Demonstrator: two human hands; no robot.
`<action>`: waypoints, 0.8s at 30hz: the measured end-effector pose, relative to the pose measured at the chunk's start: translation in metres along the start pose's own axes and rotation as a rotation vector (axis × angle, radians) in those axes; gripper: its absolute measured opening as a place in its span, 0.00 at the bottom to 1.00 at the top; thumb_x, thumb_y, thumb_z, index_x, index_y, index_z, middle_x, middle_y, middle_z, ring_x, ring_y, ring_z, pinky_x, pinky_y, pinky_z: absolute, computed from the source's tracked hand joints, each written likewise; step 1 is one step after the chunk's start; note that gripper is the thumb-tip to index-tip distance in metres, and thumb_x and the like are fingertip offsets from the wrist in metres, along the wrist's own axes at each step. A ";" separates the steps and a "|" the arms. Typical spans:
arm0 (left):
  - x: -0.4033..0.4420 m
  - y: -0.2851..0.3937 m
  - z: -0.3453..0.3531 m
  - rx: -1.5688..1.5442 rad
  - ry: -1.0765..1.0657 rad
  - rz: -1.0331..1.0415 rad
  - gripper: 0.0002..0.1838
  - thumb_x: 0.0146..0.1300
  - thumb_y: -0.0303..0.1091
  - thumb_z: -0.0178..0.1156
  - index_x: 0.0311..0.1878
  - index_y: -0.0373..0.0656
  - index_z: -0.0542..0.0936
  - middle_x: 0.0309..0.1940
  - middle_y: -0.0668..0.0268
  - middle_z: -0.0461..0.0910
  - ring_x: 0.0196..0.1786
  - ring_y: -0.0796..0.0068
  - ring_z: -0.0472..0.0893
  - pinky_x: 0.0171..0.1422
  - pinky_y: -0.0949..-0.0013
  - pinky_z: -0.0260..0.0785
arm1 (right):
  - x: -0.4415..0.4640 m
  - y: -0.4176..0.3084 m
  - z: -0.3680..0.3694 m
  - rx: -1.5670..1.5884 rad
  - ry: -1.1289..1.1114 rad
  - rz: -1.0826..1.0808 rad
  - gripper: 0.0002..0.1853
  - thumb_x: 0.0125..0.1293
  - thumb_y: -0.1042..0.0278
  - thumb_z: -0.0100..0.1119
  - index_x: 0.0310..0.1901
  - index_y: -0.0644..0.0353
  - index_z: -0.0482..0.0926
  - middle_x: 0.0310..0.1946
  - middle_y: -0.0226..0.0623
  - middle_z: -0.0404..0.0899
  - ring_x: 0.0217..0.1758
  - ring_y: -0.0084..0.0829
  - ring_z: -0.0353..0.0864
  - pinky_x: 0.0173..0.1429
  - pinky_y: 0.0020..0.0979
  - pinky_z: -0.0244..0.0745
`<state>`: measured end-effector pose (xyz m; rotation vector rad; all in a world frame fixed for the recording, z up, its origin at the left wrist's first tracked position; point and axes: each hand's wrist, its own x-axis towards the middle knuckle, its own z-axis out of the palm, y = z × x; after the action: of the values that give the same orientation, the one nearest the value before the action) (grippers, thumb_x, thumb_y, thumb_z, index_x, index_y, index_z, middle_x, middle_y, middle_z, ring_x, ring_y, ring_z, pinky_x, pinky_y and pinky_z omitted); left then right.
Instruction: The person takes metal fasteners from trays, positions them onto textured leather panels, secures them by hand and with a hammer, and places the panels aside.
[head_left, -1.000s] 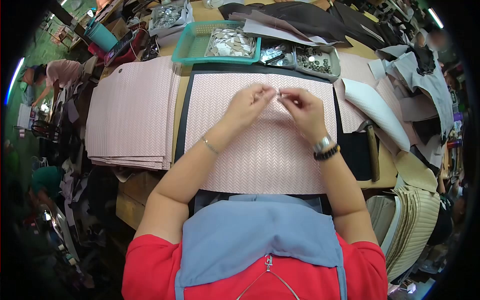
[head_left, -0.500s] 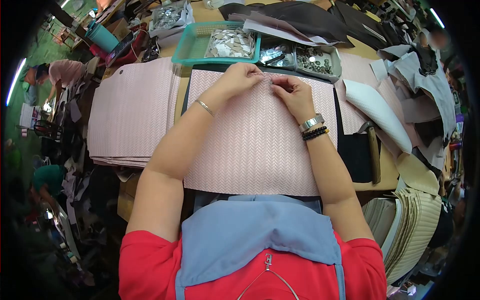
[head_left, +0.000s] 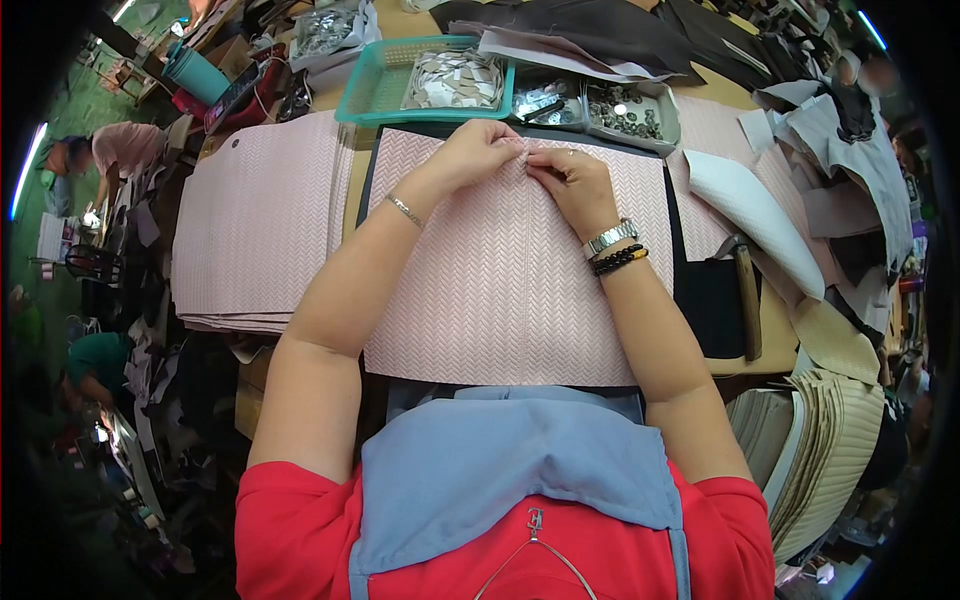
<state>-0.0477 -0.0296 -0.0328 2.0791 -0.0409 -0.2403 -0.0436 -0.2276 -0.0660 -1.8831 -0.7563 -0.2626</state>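
One small slide, and the right hand [head_left: 580,187] joins the left hand [head_left: 472,158] at the far edge of the pink sheet [head_left: 490,290], twelve o'clock. Left grip pinches that edge; right grip pinches too, on what I can't tell. Both now work one spot.

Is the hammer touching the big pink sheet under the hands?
Apart. The head view shows dark material between the hammer and the right edge of the big pink sheet.
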 end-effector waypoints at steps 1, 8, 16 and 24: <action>0.000 -0.001 0.000 0.005 0.011 0.009 0.13 0.68 0.36 0.62 0.47 0.35 0.83 0.34 0.70 0.82 0.36 0.84 0.75 0.43 0.75 0.70 | 0.000 -0.004 -0.001 -0.008 -0.013 0.012 0.09 0.58 0.74 0.70 0.41 0.61 0.87 0.40 0.39 0.86 0.39 0.34 0.86 0.44 0.29 0.81; -0.027 0.022 0.004 0.103 0.096 0.075 0.11 0.68 0.35 0.61 0.46 0.39 0.83 0.34 0.69 0.84 0.38 0.79 0.80 0.59 0.63 0.69 | 0.009 -0.015 -0.008 -0.162 0.105 -0.068 0.12 0.55 0.72 0.71 0.43 0.53 0.86 0.41 0.36 0.83 0.45 0.34 0.83 0.58 0.37 0.75; -0.098 0.030 0.020 0.617 0.402 0.612 0.08 0.60 0.31 0.62 0.42 0.53 0.84 0.41 0.72 0.85 0.48 0.68 0.83 0.69 0.49 0.61 | -0.012 -0.059 -0.037 -0.472 -0.040 -0.340 0.10 0.47 0.70 0.71 0.31 0.47 0.80 0.25 0.24 0.80 0.30 0.31 0.80 0.51 0.37 0.69; -0.195 0.018 0.064 0.580 0.288 0.528 0.12 0.54 0.36 0.69 0.43 0.51 0.84 0.40 0.73 0.84 0.42 0.68 0.82 0.53 0.60 0.71 | -0.107 -0.115 -0.044 -0.506 -0.390 -0.168 0.05 0.55 0.66 0.66 0.35 0.50 0.82 0.33 0.26 0.82 0.36 0.30 0.81 0.47 0.36 0.71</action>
<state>-0.2498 -0.0679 -0.0181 2.5586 -0.5299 0.4435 -0.1899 -0.2777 -0.0149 -2.3887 -1.2008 -0.2050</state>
